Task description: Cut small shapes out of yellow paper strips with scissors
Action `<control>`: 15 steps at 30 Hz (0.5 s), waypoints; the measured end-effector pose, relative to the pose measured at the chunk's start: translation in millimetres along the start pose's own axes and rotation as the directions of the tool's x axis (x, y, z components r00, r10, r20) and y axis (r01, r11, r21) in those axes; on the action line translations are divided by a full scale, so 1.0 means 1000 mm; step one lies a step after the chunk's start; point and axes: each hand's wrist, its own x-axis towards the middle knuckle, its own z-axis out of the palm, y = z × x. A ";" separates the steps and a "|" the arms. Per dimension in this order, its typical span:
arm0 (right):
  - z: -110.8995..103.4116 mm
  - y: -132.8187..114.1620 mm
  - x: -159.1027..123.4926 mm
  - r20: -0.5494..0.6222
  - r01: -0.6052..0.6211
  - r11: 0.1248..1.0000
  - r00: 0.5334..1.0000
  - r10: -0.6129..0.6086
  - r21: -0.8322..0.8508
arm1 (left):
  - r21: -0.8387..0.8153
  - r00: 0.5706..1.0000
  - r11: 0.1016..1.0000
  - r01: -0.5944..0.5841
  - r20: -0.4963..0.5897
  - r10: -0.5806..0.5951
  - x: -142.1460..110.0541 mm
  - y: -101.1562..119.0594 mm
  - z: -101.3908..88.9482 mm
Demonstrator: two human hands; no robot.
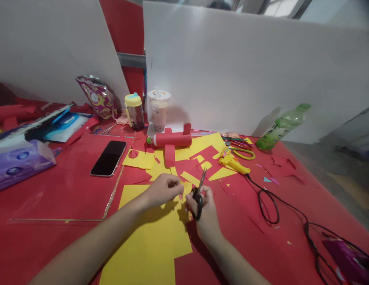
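My right hand (pixel 205 208) grips black-handled scissors (pixel 197 200), their blades pointing up and away from me. Just left of it, my left hand (pixel 165 189) is closed in a pinch; whatever lies between its fingertips is too small to make out. Both hands are over a large yellow paper sheet (pixel 142 237) with cut edges. Beyond them lies a red paper-wrapped bottle (pixel 175 140) on its side, with red strips attached and a green cap. Yellow paper scraps (pixel 190 178) surround the fingertips.
A yellow glue gun (pixel 234 163) and its black cord lie right, near yellow-handled scissors (pixel 245 154). A phone (pixel 109 158) and tissue pack (pixel 20 164) are left. A bubble tea cup (pixel 159 113), yellow-lidded bottle (pixel 134 113) and leaning green bottle (pixel 281 128) stand behind.
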 end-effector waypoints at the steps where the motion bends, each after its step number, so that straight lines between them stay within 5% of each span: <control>1: 0.000 0.002 0.000 0.043 -0.025 1.000 0.999 0.025 0.011 | -0.027 1.000 1.000 -0.004 -0.022 0.003 0.000 0.001 -0.003; 9: 0.003 0.006 -0.007 0.473 -0.183 0.969 0.877 0.085 0.166 | -0.165 0.994 0.985 -0.042 -0.103 0.025 0.000 0.008 -0.013; 15: 0.005 0.000 -0.009 0.500 -0.199 0.964 0.861 0.087 0.176 | -0.148 0.997 0.989 -0.018 -0.074 0.007 -0.001 0.008 -0.006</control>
